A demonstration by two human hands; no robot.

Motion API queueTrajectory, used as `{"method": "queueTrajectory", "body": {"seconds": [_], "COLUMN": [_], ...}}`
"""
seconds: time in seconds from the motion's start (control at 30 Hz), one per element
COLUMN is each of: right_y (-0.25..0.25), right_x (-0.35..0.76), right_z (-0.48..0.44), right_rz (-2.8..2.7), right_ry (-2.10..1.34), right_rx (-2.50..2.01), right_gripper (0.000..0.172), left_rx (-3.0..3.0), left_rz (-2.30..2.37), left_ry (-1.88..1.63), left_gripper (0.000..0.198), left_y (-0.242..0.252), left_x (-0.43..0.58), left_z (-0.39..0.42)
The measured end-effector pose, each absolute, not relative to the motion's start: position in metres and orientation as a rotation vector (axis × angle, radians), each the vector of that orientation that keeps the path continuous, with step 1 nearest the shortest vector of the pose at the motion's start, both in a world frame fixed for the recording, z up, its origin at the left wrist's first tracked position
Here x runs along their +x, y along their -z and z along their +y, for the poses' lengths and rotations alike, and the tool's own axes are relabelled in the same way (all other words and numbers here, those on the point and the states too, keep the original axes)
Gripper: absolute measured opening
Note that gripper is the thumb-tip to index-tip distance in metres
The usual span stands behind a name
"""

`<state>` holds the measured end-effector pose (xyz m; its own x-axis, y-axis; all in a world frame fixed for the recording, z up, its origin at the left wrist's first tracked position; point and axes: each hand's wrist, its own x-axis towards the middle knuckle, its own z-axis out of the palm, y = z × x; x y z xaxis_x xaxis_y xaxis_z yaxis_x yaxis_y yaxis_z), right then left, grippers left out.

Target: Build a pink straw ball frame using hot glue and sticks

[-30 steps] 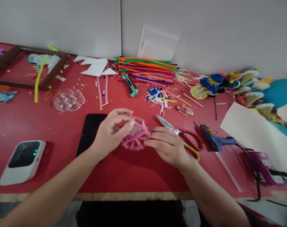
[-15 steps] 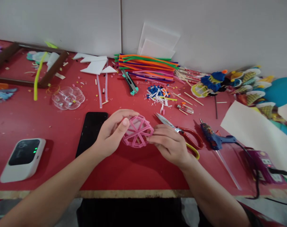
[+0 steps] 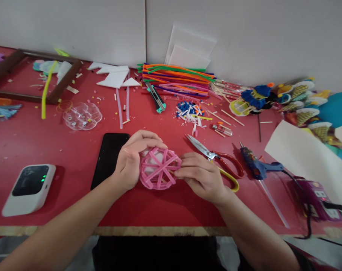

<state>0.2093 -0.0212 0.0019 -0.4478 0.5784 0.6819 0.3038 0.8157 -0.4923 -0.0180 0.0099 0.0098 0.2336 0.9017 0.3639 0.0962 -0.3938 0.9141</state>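
Observation:
Between my two hands is a small pink openwork frame [image 3: 161, 168], round, with spokes of fuzzy strips crossing at its middle; it looks like pipe cleaner work. My left hand [image 3: 133, 160] curls around its left and far side, fingers over the top edge. On its right edge, my right hand [image 3: 200, 175] pinches the rim with thumb and fingers; the fingertips partly hide that spot. Something pale shows through the spokes. Just beyond my right hand lie scissors [image 3: 204, 147] with red and yellow handles. A black phone [image 3: 107, 160] rests beside my left hand.
A blue glue gun [image 3: 254, 162] with its cord lies right, near a purple box [image 3: 319, 199]. Pipe cleaners [image 3: 176, 79], a utility knife [image 3: 156, 98] and cut scraps [image 3: 189, 111] lie at the back. A white device [image 3: 29, 190] sits left, a clear palette [image 3: 82, 116] behind it.
The pink frame has tilted so its spoked face turns more toward me, and it sits slightly lower and left. My left thumb has moved off its front; my right hand still pinches the edge.

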Motion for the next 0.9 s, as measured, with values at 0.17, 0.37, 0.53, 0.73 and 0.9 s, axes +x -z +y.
{"method": "queueTrajectory", "body": {"seconds": [0.17,0.37,0.53,0.73,0.9], "right_y": [-0.001,-0.003,-0.002,0.001,-0.004], "right_x": [0.209,0.209,0.214,0.219,0.218], "right_z": [-0.023,-0.023,-0.022,-0.021,-0.020], "right_rz": [-2.080,-2.080,-2.058,-2.066,-2.134], "right_ry": [-0.377,-0.334,-0.122,0.081,0.076], "right_rx": [-0.669,-0.668,-0.732,-0.773,-0.744], "right_gripper": [0.021,0.022,0.024,0.027,0.022], "left_rx": [1.738,1.769,1.332,1.234,1.375], "left_rz": [0.926,0.955,0.949,0.988,0.991], "left_ry": [-1.295,-1.344,-1.381,-1.204,-1.153], "left_gripper": [0.080,0.080,0.049,0.023,0.024], "left_y": [-0.017,-0.016,-0.010,-0.015,-0.021], "left_x": [-0.017,-0.016,-0.013,-0.016,-0.017], "left_z": [0.010,0.010,0.013,0.019,0.021]}}
